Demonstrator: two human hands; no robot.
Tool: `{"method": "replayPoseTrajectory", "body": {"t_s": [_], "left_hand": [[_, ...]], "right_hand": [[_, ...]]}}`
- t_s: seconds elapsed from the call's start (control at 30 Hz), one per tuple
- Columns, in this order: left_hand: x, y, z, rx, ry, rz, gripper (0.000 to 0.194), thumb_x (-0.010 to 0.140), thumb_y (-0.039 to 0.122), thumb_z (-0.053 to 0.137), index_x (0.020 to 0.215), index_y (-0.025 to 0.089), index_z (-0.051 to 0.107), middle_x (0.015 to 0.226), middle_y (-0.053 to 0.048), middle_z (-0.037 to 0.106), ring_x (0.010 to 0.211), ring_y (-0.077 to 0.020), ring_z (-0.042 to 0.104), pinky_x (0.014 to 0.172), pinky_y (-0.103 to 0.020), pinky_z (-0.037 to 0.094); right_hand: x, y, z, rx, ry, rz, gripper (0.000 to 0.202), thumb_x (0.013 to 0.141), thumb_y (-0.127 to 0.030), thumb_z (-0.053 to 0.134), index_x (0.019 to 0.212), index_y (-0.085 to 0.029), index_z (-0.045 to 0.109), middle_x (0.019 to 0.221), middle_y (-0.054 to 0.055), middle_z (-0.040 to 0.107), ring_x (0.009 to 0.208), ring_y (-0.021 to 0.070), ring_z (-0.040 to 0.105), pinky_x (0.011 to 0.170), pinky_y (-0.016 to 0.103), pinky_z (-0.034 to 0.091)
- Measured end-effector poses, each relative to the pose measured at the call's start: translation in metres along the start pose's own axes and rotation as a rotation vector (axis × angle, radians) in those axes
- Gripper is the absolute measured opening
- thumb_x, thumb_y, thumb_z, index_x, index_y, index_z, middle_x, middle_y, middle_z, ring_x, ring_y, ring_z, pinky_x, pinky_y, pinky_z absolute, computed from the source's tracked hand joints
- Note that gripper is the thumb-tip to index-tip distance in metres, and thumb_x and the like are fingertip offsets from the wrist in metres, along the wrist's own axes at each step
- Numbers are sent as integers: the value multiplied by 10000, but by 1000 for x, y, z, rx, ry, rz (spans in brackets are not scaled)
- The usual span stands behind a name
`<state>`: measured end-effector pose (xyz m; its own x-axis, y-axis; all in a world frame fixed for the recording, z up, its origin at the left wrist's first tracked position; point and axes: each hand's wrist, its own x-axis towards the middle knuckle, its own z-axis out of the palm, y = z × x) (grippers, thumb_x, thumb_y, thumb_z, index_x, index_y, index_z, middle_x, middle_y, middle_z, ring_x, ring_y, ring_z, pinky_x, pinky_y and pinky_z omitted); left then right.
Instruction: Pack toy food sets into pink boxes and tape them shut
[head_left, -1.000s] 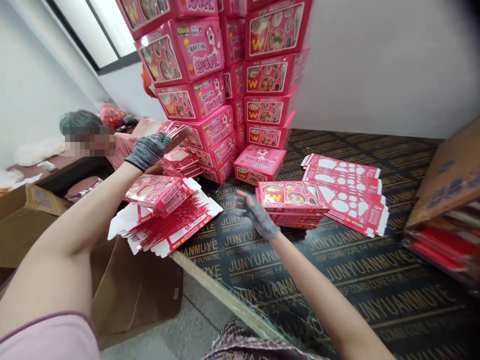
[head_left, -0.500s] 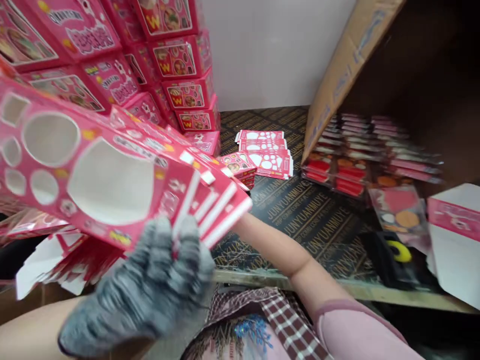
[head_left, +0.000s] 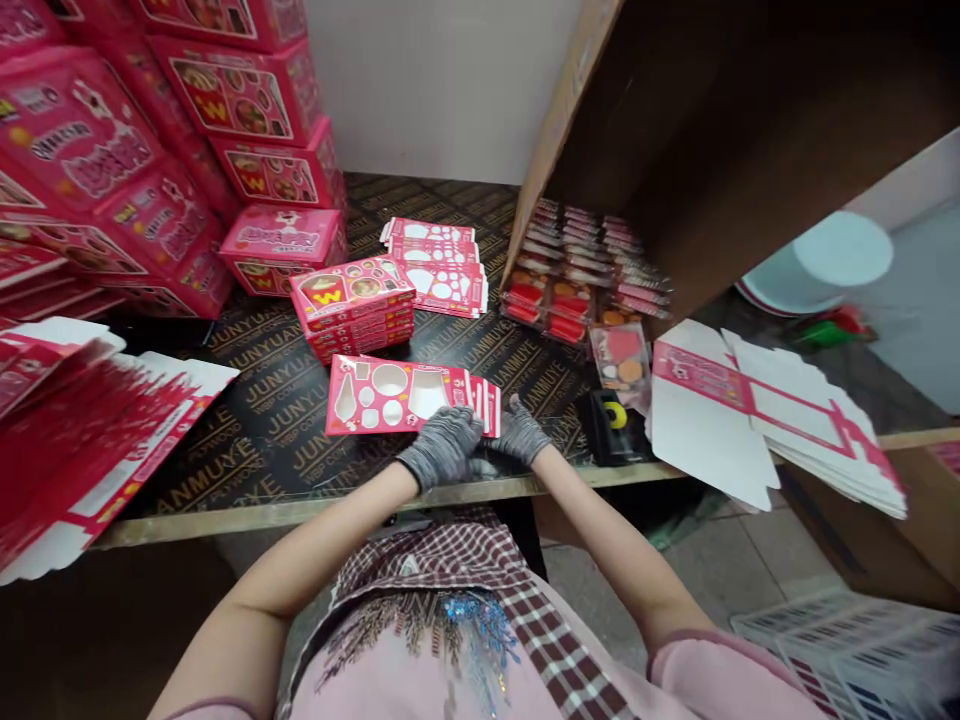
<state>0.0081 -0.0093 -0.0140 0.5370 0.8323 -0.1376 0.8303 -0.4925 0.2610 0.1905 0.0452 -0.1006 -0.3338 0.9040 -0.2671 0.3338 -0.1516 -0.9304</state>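
A small fanned stack of pink die-cut cardboard inserts (head_left: 382, 410) with white cut-out holes lies low over the dark bench in front of me. My left hand (head_left: 448, 447), in a grey knit glove, is closed over the stack's near edge towards its right end. At that right end my right hand (head_left: 523, 434), gloved the same way, grips the ends of the inserts; its fingertips are partly hidden. Just behind stands a short pile of pink printed boxes (head_left: 356, 300). Further back, more die-cut inserts (head_left: 448, 287) lie in overlapping rows.
Tall stacks of pink boxes (head_left: 255, 180) rise at the back left. Flat pink cartons (head_left: 142, 440) are piled at the left, others (head_left: 712, 420) at the right edge. A cardboard box on its side (head_left: 559, 120) holds blister packs (head_left: 566, 300). A black tape dispenser (head_left: 611, 425) sits near the front.
The fanned inserts have come down from the left, close to the camera, to the bench in front of me. My right hand, earlier hidden behind them, now shows at their right end.
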Motion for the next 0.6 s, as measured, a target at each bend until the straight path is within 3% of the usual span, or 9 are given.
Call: {"method": "replayPoseTrajectory", "body": {"t_s": [0.1,0.17,0.27,0.37,0.5,0.6], "left_hand": [[-6,-39,2,-80,50,-8,594,862,468,728,1354,158,612,1347,-150,668,1250,-272,629,1093,-392,480],[-11,-59,-1,-24,99,-81,728,799,523,778,1406,171,584,1467,-179,578,1355,-325,549,1154,-457,415],[-14,-72,1,128,81,-177,1083,591,561,907,1512,180,485,1639,-253,309,1506,-462,313,1211,-602,268],[-10,-72,10,216,10,-194,1094,605,447,915,1553,196,430,1660,-274,226,1534,-479,229,1218,-602,239],[-5,-65,12,325,18,-233,742,839,192,677,1543,159,445,1592,-292,365,1447,-410,443,1143,-527,394],[-20,-55,11,393,25,-273,667,870,33,481,1524,167,473,1510,-261,504,1255,-348,634,993,-470,531]], "right_hand": [[-4,20,-43,222,50,186,695,970,-696,304,1307,-149,571,1220,219,708,1090,329,699,896,607,554],[-4,29,-64,241,226,213,659,951,-671,386,1353,-174,548,1256,196,694,1114,305,694,967,573,540],[7,29,-90,-103,489,10,551,921,-531,546,1342,-178,593,1369,164,641,1277,288,601,1124,506,452],[39,13,-114,-529,566,-39,530,921,-418,597,1371,-139,604,1527,181,513,1447,297,432,1222,472,328],[98,-17,-146,-864,467,134,665,906,-312,643,1513,-102,468,1652,205,323,1545,373,233,1252,573,162],[134,-36,-168,-923,459,149,720,863,-207,656,1534,-82,427,1661,228,288,1549,384,205,1243,614,87]]}}
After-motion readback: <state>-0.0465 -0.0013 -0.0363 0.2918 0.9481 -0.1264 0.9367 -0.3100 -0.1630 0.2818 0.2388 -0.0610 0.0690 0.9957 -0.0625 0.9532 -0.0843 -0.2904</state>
